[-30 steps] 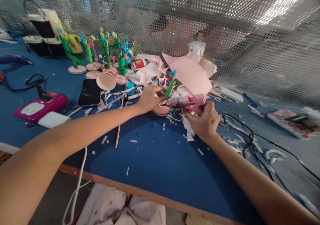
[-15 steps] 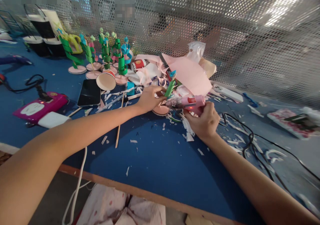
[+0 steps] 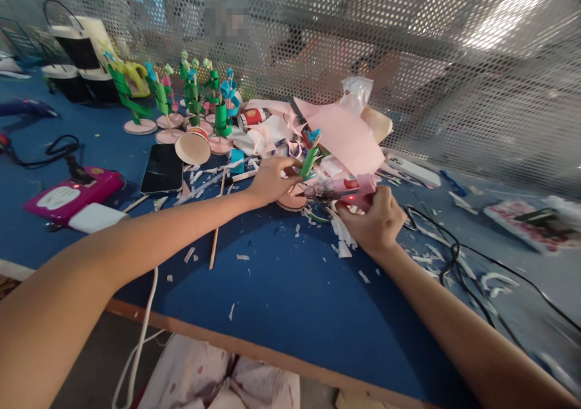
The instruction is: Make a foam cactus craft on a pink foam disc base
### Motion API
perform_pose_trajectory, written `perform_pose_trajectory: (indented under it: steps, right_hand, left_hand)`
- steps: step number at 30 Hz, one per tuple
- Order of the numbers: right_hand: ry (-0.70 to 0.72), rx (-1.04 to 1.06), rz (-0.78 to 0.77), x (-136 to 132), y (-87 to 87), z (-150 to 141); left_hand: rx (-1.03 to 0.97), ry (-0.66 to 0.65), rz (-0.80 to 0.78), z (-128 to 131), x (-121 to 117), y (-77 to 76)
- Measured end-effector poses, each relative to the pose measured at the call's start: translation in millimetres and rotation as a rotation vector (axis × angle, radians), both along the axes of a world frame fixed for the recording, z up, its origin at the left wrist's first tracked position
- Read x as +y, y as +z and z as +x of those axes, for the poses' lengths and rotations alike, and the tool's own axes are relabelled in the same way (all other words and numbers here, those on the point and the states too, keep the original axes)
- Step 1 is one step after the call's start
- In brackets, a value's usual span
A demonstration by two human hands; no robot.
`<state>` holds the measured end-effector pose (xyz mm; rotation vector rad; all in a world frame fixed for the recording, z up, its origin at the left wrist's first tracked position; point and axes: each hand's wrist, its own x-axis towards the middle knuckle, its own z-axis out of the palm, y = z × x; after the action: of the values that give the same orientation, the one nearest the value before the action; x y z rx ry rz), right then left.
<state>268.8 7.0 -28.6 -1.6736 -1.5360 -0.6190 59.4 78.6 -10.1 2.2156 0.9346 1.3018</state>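
Note:
My left hand (image 3: pixel 273 181) is closed around the lower part of a paper-wrapped stick (image 3: pixel 309 160), with green paper around it and a blue tip on top. The stick leans a little to the right over a round pink base (image 3: pixel 292 199); the fingers hide where they meet. In my right hand (image 3: pixel 376 220) is a pink hot glue gun (image 3: pixel 356 190) with a small red light. Its nozzle points left, close to the base and the left fingertips. Whether the nozzle touches the base I cannot tell.
Several similar paper-wrapped sticks on round bases (image 3: pixel 221 118) stand at the back left. A phone (image 3: pixel 162 168), a paper cup (image 3: pixel 193 147) and a magenta power strip (image 3: pixel 75 195) lie on the left. Pink paper (image 3: pixel 345 134) is piled behind my hands. Black cables (image 3: pixel 455 251) run on the right.
The glue gun in my right hand has shifted slightly to the right, showing more of the pink base. My left hand stays in place on the stick.

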Motion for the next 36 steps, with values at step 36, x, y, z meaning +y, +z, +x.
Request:
perform_pose_trajectory:
  steps: [36]
  right_hand:
    - [0.161,-0.325,0.295,6.5,-6.5,5.9]
  left_hand:
    - [-0.002,0.010,-0.002,-0.2,1.7,-1.1]
